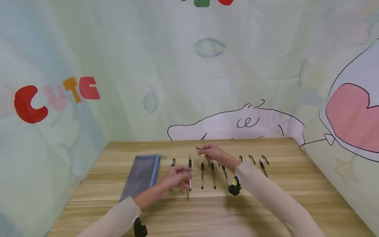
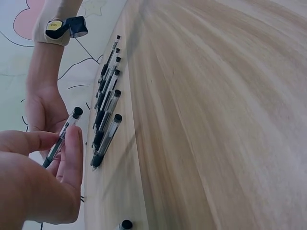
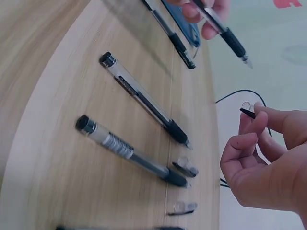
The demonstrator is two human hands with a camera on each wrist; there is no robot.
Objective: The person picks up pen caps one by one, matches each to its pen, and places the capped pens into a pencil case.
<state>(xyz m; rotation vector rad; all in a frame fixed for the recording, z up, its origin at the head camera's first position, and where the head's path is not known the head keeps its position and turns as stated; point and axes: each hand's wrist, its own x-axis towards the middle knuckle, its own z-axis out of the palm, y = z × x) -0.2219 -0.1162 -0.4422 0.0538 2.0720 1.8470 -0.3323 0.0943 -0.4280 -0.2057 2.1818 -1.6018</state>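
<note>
Head view, left hand: the left hand (image 1: 175,176) pinches an uncapped gel pen (image 1: 190,172) above the bench (image 1: 97,184), its long axis running away from the person, tip at the far end.
Head view, right hand: the right hand (image 1: 211,152) pinches a pen cap (image 1: 197,150) beyond and slightly right of that tip, the two apart.
Head view, bench: a blue-edged mesh pouch (image 1: 139,174) lies left of the left hand, with a gel pen that looks capped (image 1: 173,162) just beside it; bare-tipped pens (image 1: 214,176) lie to the right, roughly parallel, with loose caps (image 1: 251,159) near the far edge.
Head view, backdrop writing: the lettering (image 1: 89,88) reads "CUTE"; the coloured shapes (image 1: 202,3) at the top are cut off.
Left wrist view, pen in fingers: thumb and fingers grip the barrel, black end plug towards this camera; its small print is illegible. The right hand is just beyond.
Right wrist view, tip and cap: the tip angles down towards the right hand's side, clear of the cap, whose black clip shows at the fingertips.
Right wrist view, barrel labels: printing shows on the bench pens, too blurred for any brand.
</note>
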